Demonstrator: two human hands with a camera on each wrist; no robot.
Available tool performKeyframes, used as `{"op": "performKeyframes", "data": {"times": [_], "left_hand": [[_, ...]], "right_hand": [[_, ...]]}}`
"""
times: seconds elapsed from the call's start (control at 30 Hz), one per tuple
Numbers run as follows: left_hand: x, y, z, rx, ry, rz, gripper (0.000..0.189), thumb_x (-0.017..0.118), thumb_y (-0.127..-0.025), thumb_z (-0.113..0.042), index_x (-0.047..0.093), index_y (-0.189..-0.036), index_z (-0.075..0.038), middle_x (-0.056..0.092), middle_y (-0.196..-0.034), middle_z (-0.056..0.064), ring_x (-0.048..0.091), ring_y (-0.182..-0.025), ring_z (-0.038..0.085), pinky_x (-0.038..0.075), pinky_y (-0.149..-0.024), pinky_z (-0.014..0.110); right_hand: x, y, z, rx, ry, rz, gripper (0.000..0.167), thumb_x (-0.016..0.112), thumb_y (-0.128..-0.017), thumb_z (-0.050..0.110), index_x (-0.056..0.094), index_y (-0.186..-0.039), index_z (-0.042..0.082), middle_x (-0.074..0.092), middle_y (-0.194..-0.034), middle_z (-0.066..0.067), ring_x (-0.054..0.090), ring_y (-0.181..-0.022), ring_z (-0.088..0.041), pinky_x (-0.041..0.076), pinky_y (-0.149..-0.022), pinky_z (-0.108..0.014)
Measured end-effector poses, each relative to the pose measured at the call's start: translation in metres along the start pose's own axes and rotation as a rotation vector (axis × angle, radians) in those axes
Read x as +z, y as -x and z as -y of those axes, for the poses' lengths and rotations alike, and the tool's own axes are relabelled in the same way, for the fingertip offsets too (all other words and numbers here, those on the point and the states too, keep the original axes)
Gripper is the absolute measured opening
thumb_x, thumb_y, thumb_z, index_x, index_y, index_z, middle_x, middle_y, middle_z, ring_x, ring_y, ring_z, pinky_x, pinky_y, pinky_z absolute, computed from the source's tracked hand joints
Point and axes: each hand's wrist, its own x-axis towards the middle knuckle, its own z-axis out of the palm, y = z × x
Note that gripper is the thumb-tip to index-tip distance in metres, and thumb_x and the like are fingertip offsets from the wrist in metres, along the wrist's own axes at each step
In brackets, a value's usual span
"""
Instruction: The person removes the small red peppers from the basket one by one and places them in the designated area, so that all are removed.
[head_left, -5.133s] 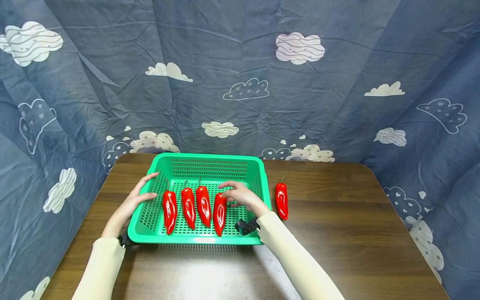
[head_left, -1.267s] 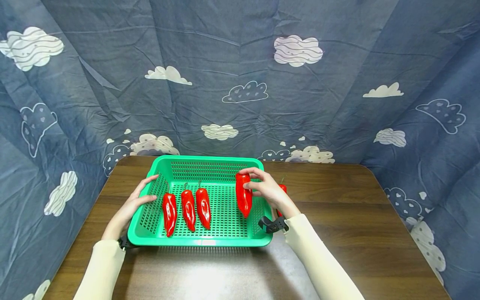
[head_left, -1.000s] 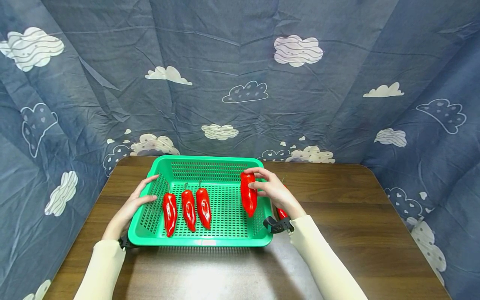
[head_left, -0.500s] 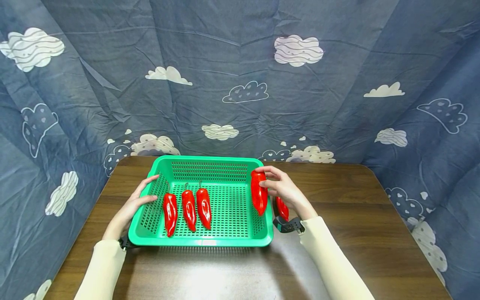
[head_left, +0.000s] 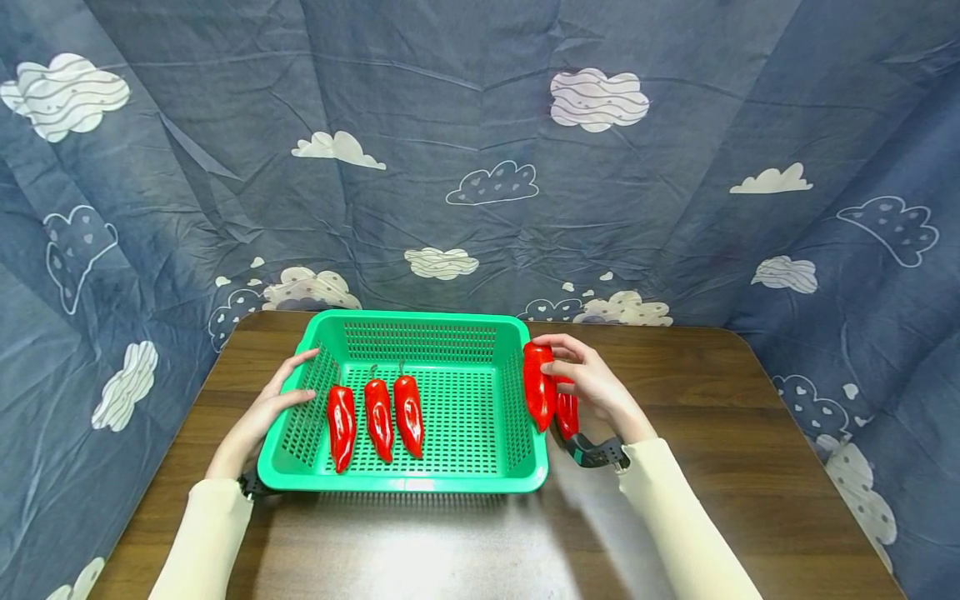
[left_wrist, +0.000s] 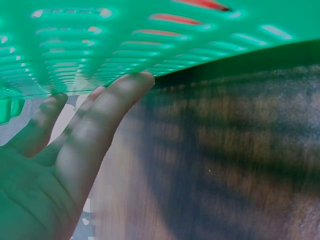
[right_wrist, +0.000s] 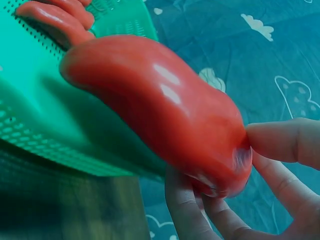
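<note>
My right hand [head_left: 600, 392] pinches a glossy red pepper [head_left: 538, 392] near its stem end, the tip pointing down, over the right rim of the green basket [head_left: 405, 482]. In the right wrist view the thumb and fingertips grip the blunt end of that pepper [right_wrist: 160, 100]. Against the basket's left side rests my left hand [head_left: 262, 412], its fingers fairly straight and touching the wall, as the left wrist view also shows. Inside the basket three red peppers lie side by side: a left one [head_left: 341, 429], a middle one [head_left: 378, 421] and a right one [head_left: 408, 417].
Another red pepper [head_left: 567, 410] lies on the wooden table [head_left: 712, 450] just right of the basket, partly hidden by my right hand and the held pepper. A blue cloud-print curtain [head_left: 480, 225] hangs behind the table. Black wrist straps [head_left: 596, 452] are on my wrists.
My right hand took the rightmost pepper from the basket, raised it and carried it rightward from inside the basket to over the right rim. The left hand stayed in place.
</note>
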Motion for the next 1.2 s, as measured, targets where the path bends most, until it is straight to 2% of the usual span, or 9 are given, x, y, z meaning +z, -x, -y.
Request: {"op": "performKeyframes", "data": {"times": [0.5, 0.73, 0.97, 1.2], "left_hand": [[0.000, 0.000, 0.000, -0.005, 0.016, 0.007, 0.061, 0.047, -0.099, -0.012, 0.020, -0.151, -0.027, 0.015, -0.150, 0.018, 0.045, -0.113, 0.039, 0.049, -0.081, 0.048], [0.000, -0.001, 0.001, 0.000, -0.026, -0.015, 0.060, 0.046, -0.098, -0.011, 0.022, -0.151, -0.027, 0.008, -0.151, 0.010, 0.047, -0.109, 0.039, 0.048, -0.081, 0.046], [0.000, 0.000, 0.001, -0.011, -0.009, -0.008, 0.060, 0.046, -0.098, -0.012, 0.021, -0.151, -0.028, 0.012, -0.150, 0.013, 0.048, -0.109, 0.039, 0.049, -0.080, 0.047], [0.000, 0.000, 0.001, -0.003, -0.045, -0.023, 0.060, 0.046, -0.098, -0.012, 0.022, -0.151, -0.028, 0.008, -0.151, 0.010, 0.047, -0.109, 0.037, 0.048, -0.082, 0.043]], "right_hand": [[-0.024, 0.010, -0.008, 0.004, -0.017, -0.034, 0.042, 0.049, -0.093, -0.001, 0.041, -0.134, -0.006, 0.046, -0.122, -0.022, 0.056, -0.096, -0.022, 0.052, -0.078, -0.037], [-0.034, 0.014, -0.017, -0.016, -0.029, -0.054, 0.043, 0.049, -0.092, -0.004, 0.039, -0.134, -0.009, 0.050, -0.116, -0.016, 0.059, -0.091, -0.017, 0.053, -0.076, -0.035], [-0.045, 0.018, -0.026, -0.013, -0.036, -0.074, 0.042, 0.051, -0.091, -0.004, 0.042, -0.133, -0.007, 0.050, -0.118, -0.016, 0.059, -0.093, -0.015, 0.051, -0.079, -0.035], [-0.053, 0.020, -0.035, -0.013, -0.037, -0.093, 0.040, 0.049, -0.092, -0.004, 0.044, -0.132, -0.006, 0.052, -0.114, -0.014, 0.060, -0.091, -0.016, 0.052, -0.077, -0.034]]}}
